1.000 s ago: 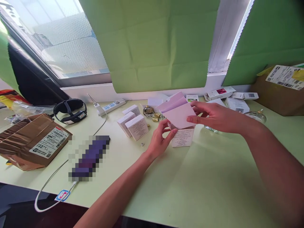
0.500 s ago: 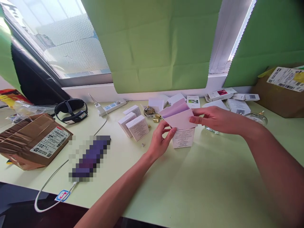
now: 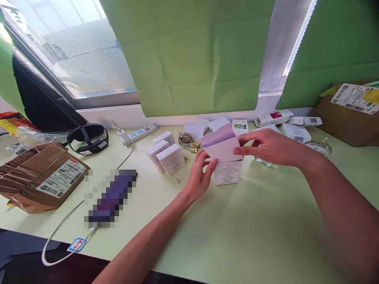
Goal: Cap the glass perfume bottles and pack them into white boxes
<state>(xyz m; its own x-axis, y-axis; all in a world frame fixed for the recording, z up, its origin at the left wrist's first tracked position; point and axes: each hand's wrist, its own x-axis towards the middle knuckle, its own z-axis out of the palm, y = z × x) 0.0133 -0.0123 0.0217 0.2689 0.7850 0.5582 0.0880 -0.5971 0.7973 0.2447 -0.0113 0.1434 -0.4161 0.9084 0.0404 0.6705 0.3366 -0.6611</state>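
Here, left hand (image 3: pixel 200 173) pinches the box (image 3: pixel 227 167) side; right hand (image 3: pixel 266 146) grips its raised flap (image 3: pixel 223 150), three boxes (image 3: pixel 166 153) just left.

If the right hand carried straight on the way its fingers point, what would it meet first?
The right hand points leftward, already gripping the pink box. Beyond that, probably the left hand on the box's other side; depth is unclear.

Pale green table (image 3: pixel 260 236): small white boxes (image 3: pixel 166 154), cardboard parcel (image 3: pixel 41 177), power strip (image 3: pixel 139 132), white cable (image 3: pixel 63 227).
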